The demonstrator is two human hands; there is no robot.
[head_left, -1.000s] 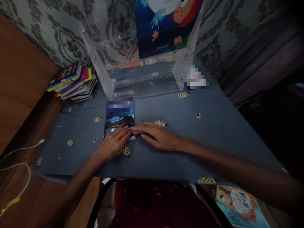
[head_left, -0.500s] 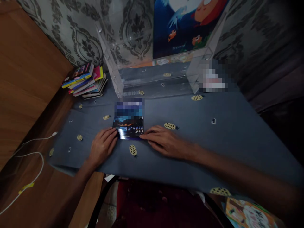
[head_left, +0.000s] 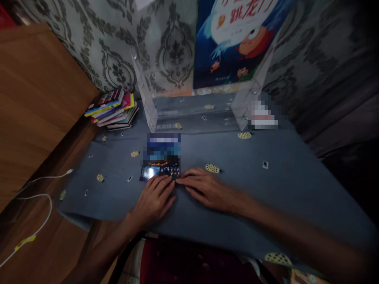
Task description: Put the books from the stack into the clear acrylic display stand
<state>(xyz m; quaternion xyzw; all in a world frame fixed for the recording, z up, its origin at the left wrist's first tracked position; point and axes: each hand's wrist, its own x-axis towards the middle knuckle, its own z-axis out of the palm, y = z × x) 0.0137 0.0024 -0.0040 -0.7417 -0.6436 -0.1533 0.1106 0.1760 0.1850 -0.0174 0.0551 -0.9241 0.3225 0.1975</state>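
Note:
A dark blue glossy book, partly pixelated, lies flat on the cloth-covered table. My left hand rests palm down at its lower edge, fingers stretched out over the bottom of the cover. At the lower right corner of the book, the fingertips of my right hand touch the edge; its fingers are extended and lie low on the cloth. The tips of both hands are close together. Neither hand is wrapped round anything. The palms are hidden from above.
Behind the book stands a clear acrylic rack. A large picture book leans upright behind it. Stacked books sit at the left back. A pixelated white object is at the right. A white cable runs at the left.
My left hand has moved right, from the book's left edge to its bottom edge near the right hand. The right hand stays at the corner. The camera view has tilted up slightly.

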